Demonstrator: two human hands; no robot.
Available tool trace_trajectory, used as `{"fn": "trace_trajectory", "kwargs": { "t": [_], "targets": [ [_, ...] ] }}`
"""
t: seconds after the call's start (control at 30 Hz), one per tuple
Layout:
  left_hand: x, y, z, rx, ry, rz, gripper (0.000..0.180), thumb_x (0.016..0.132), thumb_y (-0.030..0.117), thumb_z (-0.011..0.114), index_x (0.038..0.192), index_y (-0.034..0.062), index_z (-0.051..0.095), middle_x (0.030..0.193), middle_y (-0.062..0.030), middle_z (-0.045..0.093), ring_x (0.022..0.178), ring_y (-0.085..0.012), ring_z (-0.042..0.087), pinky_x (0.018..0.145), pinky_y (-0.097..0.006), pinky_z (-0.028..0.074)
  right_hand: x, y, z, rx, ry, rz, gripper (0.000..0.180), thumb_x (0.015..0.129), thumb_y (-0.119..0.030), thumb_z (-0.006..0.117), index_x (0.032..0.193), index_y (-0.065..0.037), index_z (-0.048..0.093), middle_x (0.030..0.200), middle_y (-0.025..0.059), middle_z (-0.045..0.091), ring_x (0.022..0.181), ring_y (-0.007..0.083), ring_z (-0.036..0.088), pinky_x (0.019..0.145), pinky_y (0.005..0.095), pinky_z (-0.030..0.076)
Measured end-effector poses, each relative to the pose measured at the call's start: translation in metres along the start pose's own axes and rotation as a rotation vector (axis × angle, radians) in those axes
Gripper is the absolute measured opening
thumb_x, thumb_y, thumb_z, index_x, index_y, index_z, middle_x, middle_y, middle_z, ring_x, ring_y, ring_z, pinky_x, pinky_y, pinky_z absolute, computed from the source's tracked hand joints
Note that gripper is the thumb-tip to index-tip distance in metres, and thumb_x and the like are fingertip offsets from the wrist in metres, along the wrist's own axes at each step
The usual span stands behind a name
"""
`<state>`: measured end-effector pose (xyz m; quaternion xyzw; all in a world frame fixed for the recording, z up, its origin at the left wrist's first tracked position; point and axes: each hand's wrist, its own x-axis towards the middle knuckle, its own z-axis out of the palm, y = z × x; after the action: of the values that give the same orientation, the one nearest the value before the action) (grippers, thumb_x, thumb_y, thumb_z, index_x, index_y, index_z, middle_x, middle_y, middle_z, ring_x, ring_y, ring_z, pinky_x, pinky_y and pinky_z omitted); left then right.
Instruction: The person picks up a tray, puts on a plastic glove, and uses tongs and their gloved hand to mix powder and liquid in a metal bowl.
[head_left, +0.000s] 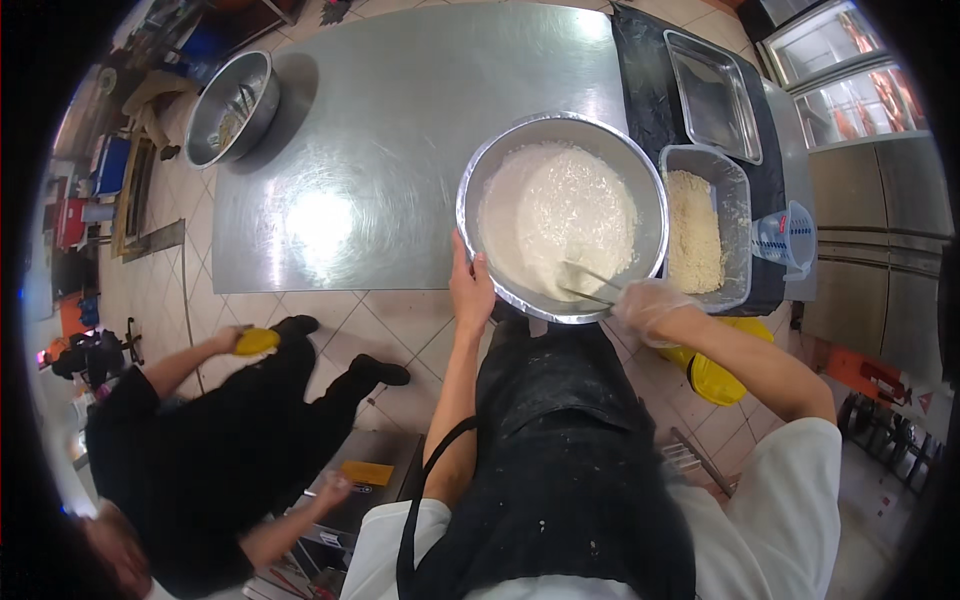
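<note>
A large metal mixing bowl (pixel 478 165) stands at the table's near edge, holding a pale, wet-looking batter (pixel 575 200). My bare left hand (pixel 473 290) grips the bowl's rim at its near left side. Over the near right rim, my right hand (pixel 648 308), in a clear plastic glove, is closed on metal tongs (pixel 597 284). The tips of the tongs dip into the batter, so their ends are hidden. Right beside the bowl sits a grey plastic tub (pixel 742 200) with pale crumbs (pixel 693 235) heaped inside.
The steel table (pixel 400 120) carries another metal bowl (pixel 262 115) with a utensil in it, far left. A metal tray (pixel 750 145) and a blue-clear measuring jug (pixel 785 240) are at right. A co-worker in black (pixel 210 440) stands left; yellow containers (pixel 718 375) are below right.
</note>
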<state>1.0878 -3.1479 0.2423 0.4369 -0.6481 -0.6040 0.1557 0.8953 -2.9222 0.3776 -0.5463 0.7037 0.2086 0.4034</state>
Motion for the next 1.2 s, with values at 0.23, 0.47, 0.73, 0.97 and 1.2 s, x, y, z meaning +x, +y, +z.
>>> {"fn": "trace_trajectory", "kwargs": {
  "t": [0.23,0.47,0.73,0.97,1.2],
  "targets": [
    [-0.005,0.008,-0.005,-0.042,-0.037,-0.022,0.062,0.109,0.015,0.049,0.165,-0.0009,0.025,0.13,-0.0228,0.069,0.1,-0.0254,0.071,0.094,-0.037,0.054,0.095,-0.022,-0.046,0.472,0.333,0.25,0.033,0.093,-0.021,0.053,0.097,-0.001,0.079,0.098,0.0287,0.074,0.096,0.041,0.075,0.087,0.0485,0.059],
    [0.003,-0.037,0.007,-0.245,-0.014,0.062,0.051,0.113,0.02,0.044,0.161,0.0076,0.03,0.108,-0.0124,0.069,0.082,-0.0156,0.07,0.059,-0.029,0.06,0.104,0.074,-0.042,0.086,0.282,0.207,0.031,0.094,-0.014,0.051,0.095,-0.002,0.079,0.099,0.0257,0.075,0.092,0.0402,0.075,0.081,0.0488,0.059],
    [-0.01,-0.014,0.009,-0.257,-0.013,-0.084,0.04,0.113,0.022,0.043,0.15,0.0072,0.04,0.119,-0.0115,0.065,0.093,-0.0174,0.07,0.064,-0.033,0.063,-0.009,0.083,-0.008,0.001,-0.077,-0.123,0.029,0.095,-0.017,0.049,0.1,0.001,0.071,0.101,0.0279,0.072,0.095,0.0393,0.073,0.082,0.0508,0.055],
    [-0.003,-0.027,0.009,-0.185,-0.038,0.021,0.036,0.113,0.02,0.042,0.147,0.007,0.042,0.116,-0.0105,0.065,0.092,-0.0162,0.07,0.063,-0.031,0.063,0.042,-0.004,-0.014,0.353,-0.094,-0.094,0.036,0.099,-0.026,0.048,0.103,0.003,0.07,0.091,0.0226,0.072,0.086,0.0372,0.071,0.08,0.0509,0.055],
    [-0.002,-0.031,0.003,-0.022,-0.008,0.093,0.037,0.113,0.019,0.044,0.148,0.0064,0.044,0.104,-0.0084,0.067,0.076,-0.0109,0.065,0.055,-0.026,0.057,0.106,0.001,-0.064,0.453,0.345,0.34,0.032,0.094,-0.017,0.052,0.099,0.001,0.078,0.103,0.0247,0.076,0.1,0.0379,0.075,0.086,0.0478,0.059]
  ]
}}
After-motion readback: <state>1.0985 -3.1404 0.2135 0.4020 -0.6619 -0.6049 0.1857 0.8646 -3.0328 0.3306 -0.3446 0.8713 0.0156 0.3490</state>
